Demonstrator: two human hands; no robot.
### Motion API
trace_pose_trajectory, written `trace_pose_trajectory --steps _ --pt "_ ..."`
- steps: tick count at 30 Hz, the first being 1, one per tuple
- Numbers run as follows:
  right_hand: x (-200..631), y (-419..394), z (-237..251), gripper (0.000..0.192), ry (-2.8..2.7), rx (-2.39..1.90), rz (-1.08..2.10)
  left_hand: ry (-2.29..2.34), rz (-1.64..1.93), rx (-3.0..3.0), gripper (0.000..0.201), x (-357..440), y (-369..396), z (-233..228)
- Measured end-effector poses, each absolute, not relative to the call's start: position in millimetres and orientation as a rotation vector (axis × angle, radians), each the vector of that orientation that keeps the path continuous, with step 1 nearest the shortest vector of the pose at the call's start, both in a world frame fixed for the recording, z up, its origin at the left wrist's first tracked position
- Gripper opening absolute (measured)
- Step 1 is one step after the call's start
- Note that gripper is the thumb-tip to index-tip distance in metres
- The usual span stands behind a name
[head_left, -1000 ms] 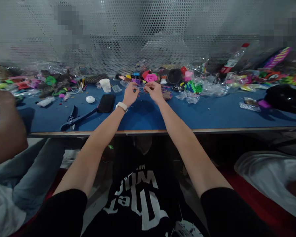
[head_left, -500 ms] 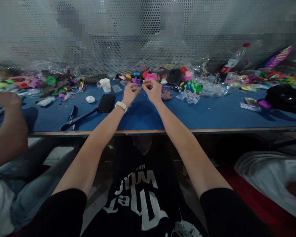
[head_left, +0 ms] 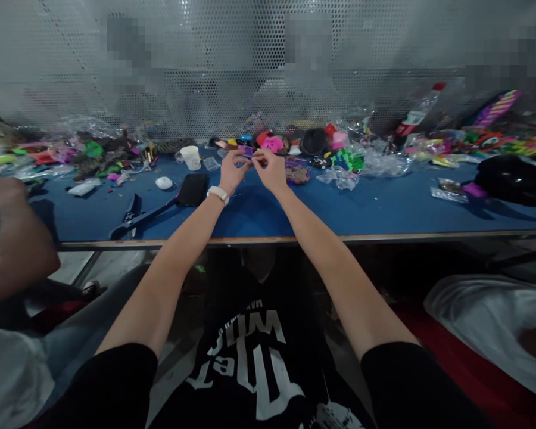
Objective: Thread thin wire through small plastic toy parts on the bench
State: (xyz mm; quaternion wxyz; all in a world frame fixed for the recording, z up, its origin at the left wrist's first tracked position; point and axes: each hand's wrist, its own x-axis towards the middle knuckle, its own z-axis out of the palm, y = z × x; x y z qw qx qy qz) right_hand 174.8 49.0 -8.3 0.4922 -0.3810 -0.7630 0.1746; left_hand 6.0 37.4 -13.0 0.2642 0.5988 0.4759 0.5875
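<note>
Both my arms reach far out over the blue table (head_left: 384, 208). My left hand (head_left: 231, 171), with a white wristband, and my right hand (head_left: 271, 169) meet fingertip to fingertip near the back of the table. Between the fingertips both hands pinch a small purple piece (head_left: 248, 151); its exact shape is too small to tell. Just behind the hands lies a pile of small colourful parts, among them a pink piece (head_left: 273, 143) and a green-and-black piece (head_left: 347, 158).
A black flat case (head_left: 192, 188), a white cup (head_left: 190, 157), a white oval object (head_left: 163, 182) and a dark long-handled tool (head_left: 136, 217) lie to the left. Clear plastic bags (head_left: 375, 161) lie on the right, a bottle (head_left: 413, 119) behind. A co-worker's arm (head_left: 13, 238) is at far left. Perforated screen behind.
My hands have drawn closer together and shifted slightly left; a small purple piece now shows between the fingertips. The co-worker's arm at left has moved a little.
</note>
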Motion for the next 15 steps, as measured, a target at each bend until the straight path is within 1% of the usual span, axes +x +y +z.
trace_pose_trajectory --steps 3,4,9,11,15 --pt "179 53 -7 0.046 -1.622 -0.930 0.735 1.229 1.536 1.585 0.054 8 36 -13" --pt "179 57 -9 0.048 -1.551 -0.933 0.825 1.211 1.527 1.587 0.057 8 37 -14" --pt "180 77 -20 0.035 -1.272 -0.939 1.205 1.192 1.510 1.599 0.062 6 42 -20" --pt "182 77 -21 0.034 -1.310 -0.944 1.168 1.213 1.505 1.579 0.062 6 44 -22" --pt "184 62 -14 0.030 -1.622 -0.921 0.727 1.253 1.506 1.483 0.058 5 50 -26"
